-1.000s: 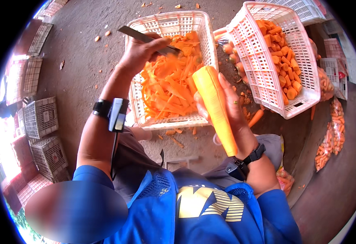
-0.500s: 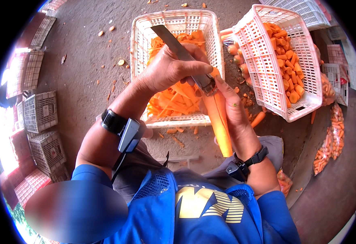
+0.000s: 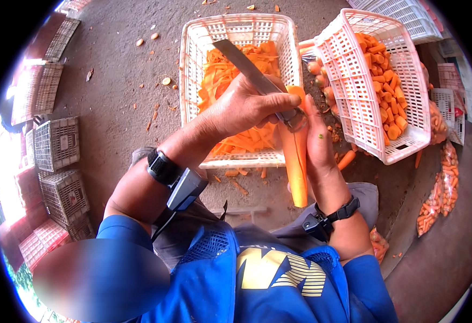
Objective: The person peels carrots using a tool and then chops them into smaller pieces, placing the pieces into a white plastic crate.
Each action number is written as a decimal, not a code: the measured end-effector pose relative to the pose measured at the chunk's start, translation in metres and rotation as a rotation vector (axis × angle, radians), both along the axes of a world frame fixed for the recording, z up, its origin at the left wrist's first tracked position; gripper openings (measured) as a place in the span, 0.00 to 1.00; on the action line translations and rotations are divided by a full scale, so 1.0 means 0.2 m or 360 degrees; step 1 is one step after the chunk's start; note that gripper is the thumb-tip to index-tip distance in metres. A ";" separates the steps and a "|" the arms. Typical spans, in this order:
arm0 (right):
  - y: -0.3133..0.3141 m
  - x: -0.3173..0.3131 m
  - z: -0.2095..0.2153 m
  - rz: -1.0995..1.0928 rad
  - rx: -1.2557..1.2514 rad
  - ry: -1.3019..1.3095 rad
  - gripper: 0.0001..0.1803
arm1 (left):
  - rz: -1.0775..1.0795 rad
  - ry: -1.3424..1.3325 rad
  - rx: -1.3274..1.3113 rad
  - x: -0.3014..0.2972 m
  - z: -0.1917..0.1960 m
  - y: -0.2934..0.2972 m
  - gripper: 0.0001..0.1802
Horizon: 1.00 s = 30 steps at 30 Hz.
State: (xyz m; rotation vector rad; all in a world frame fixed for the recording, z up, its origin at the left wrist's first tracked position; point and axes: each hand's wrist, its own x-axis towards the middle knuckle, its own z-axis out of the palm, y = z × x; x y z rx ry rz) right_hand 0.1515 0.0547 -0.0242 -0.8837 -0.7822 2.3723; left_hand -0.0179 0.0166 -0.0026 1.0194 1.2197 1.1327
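Observation:
My left hand is closed around the flat metal handle of a peeler, its thumb stretched along the handle. The peeler's head rests against the upper part of a large, peeled-looking orange carrot. My right hand grips that carrot from the right side, fingers partly hidden behind it; the carrot slants with its lower end toward me. Below both hands stands a white plastic crate holding a heap of orange peelings. Parts of the peelings are covered by my left hand and forearm.
A tilted white crate with cut carrot pieces stands at the right, beside bagged carrots. More bags of carrots lie farther right. Stacked crates line the left side. Scraps dot the floor.
My left hand and the peeler have shifted a little right and toward me along the carrot. My right fingers look straighter. The whole view has slid slightly, moving the crates rightward.

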 end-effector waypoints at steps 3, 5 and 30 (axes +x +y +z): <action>-0.02 0.01 -0.02 0.0002 -0.0106 -0.0038 0.25 | 0.0028 0.0034 0.0017 -0.03 -0.03 0.01 0.10; -0.02 0.00 -0.04 0.0013 -0.0092 -0.0038 0.24 | -0.0120 0.0048 -0.0065 -0.09 -0.06 0.04 0.10; -0.04 0.04 0.02 0.0125 -0.0151 -0.0079 0.23 | 0.0065 -0.0025 0.0132 -0.19 -0.12 0.07 0.10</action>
